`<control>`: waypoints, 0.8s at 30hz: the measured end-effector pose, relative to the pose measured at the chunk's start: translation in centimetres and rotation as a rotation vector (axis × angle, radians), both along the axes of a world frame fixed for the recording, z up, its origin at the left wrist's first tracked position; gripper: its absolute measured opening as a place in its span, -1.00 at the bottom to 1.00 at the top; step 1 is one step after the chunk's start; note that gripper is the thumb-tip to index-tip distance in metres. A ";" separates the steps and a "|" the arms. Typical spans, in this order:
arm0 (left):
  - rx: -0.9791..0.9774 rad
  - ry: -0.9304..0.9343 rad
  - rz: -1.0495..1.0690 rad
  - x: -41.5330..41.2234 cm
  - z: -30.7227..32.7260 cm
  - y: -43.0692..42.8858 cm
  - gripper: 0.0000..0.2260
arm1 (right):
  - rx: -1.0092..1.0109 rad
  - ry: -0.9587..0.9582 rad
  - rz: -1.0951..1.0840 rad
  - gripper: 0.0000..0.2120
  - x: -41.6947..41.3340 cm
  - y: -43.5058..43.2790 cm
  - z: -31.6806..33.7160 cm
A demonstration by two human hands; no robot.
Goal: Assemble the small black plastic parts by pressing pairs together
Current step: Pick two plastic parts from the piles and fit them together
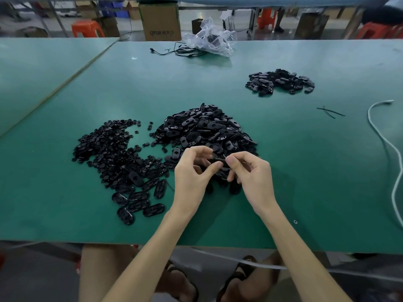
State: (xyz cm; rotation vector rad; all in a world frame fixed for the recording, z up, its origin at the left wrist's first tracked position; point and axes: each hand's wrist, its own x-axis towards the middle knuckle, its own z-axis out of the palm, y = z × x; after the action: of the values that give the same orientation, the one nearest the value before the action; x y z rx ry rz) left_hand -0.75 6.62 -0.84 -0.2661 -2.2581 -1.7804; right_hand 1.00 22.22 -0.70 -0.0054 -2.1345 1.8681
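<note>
From the head camera, two hands meet over the green table (305,192): left hand (192,173) and right hand (250,175) both pinch one thin black part (219,159) between thumbs and fingertips, just above the near edge of the oval-shell heap (205,127) at twelve o'clock. Three heaps in all: that one, small round pieces (109,149) at nine o'clock and a smaller heap (281,81) at one o'clock. One white cable (392,171) lies at three o'clock.

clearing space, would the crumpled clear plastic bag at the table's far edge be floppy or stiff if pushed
Crumpled clear plastic bag looks thin and creased: probably floppy, likely light. Dark contents inside may make it drag.
</note>
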 end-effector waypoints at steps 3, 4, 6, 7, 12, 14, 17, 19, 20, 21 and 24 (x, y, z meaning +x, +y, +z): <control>0.046 -0.074 -0.093 -0.3 0.1 0.0 -0.73 | -0.021 0.004 0.002 -0.90 0.0 0.1 -0.1; 0.046 -0.082 -0.128 -0.3 0.1 0.0 -0.77 | -0.026 0.006 0.002 -0.90 -0.1 0.1 -0.1; 0.040 -0.081 -0.173 -0.4 0.0 0.0 -0.86 | -0.031 0.008 -0.001 -0.89 -0.2 0.1 -0.2; 0.040 -0.079 -0.181 -0.4 -0.1 0.0 -0.89 | -0.033 0.007 -0.003 -0.88 -0.2 0.2 -0.3; 0.066 -0.079 -0.192 -0.4 -0.1 0.0 -0.90 | -0.039 0.013 -0.019 -0.86 -0.3 0.2 -0.6; 0.085 -0.073 -0.191 -0.4 -0.2 -0.1 -0.89 | -0.056 0.028 -0.018 -0.89 -0.3 0.1 -0.6; 0.130 -0.098 -0.176 -0.4 -0.1 -0.2 -0.89 | -0.088 0.040 -0.012 -0.97 -0.4 0.1 -0.7; 0.164 -0.123 -0.190 -0.3 0.0 -0.2 -0.90 | -0.067 0.046 -0.018 -0.95 -0.5 0.2 -0.8; 0.188 -0.138 -0.210 -0.3 0.0 -0.2 -0.90 | -0.065 0.049 -0.026 -0.95 -0.5 0.3 -0.9; 0.215 -0.156 -0.238 -0.3 0.1 -0.1 -0.90 | -0.069 0.050 -0.037 -0.95 -0.5 0.3 -0.9; 0.272 -0.184 -0.300 -0.3 0.0 -0.2 -0.88 | -0.084 0.051 -0.055 -0.95 -0.5 0.4 -0.9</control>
State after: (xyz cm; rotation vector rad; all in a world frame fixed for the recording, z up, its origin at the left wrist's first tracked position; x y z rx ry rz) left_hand -1.09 6.46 -0.86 -0.4207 -2.1471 -2.3262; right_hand 0.53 22.59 -1.64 -0.0338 -2.0011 1.9040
